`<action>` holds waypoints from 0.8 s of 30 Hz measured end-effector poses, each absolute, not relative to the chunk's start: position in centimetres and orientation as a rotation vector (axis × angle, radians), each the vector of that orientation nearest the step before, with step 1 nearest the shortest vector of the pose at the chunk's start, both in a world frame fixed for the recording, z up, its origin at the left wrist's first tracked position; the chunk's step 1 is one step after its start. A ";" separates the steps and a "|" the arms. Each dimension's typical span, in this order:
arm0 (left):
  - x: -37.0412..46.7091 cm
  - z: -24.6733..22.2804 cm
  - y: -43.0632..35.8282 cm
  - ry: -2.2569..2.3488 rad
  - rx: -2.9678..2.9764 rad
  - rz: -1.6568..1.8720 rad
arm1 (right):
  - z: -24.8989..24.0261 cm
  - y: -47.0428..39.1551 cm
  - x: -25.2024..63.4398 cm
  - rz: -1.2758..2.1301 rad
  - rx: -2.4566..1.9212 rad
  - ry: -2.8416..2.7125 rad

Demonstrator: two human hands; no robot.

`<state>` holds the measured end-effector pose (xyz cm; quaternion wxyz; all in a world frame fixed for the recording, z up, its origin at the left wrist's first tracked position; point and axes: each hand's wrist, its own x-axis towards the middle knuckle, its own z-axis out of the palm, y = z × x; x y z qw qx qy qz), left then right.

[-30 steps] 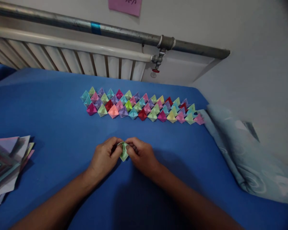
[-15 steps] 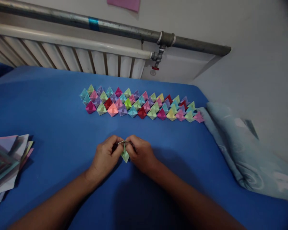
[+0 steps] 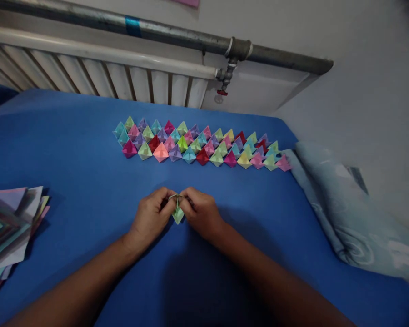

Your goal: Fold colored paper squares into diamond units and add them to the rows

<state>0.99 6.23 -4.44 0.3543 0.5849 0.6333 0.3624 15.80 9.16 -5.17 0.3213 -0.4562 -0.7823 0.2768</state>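
Note:
A small light-green folded paper piece (image 3: 178, 215) is pinched between both hands, its pointed end toward me. My left hand (image 3: 154, 212) grips its left side with thumb and bent fingers. On the other side, my right hand (image 3: 202, 210) holds it the same way. The fingers hide much of the paper's upper part. Beyond the hands, several rows of folded paper pieces (image 3: 202, 156) in pink, green, purple, blue, red and yellow stand close together on the blue surface (image 3: 78, 168).
At the left edge lies a fanned stack of coloured paper sheets (image 3: 12, 227). A folded light-blue cloth (image 3: 334, 213) lies along the right side. Behind the surface are a white radiator (image 3: 116, 81), a metal pipe (image 3: 180, 35) and a valve with a red handle (image 3: 222, 92).
The view has shifted slightly, and the hands appear a little higher. Both still pinch the green folded paper, which looks a bit more spread between the thumbs.

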 end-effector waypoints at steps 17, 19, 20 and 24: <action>-1.9 -3.5 6.8 1.691 1.741 0.871 | -4.3 9.4 17.3 0.809 -1.256 -2.024; -2.1 -3.3 6.7 1.634 1.836 0.832 | -4.3 9.3 17.7 0.809 -1.229 -2.041; -2.1 -3.3 6.6 1.601 1.882 0.806 | -4.4 9.2 18.0 0.810 -1.187 -2.067; -2.4 -3.3 6.3 1.475 2.005 0.737 | -4.7 9.2 18.9 0.802 -0.929 -2.218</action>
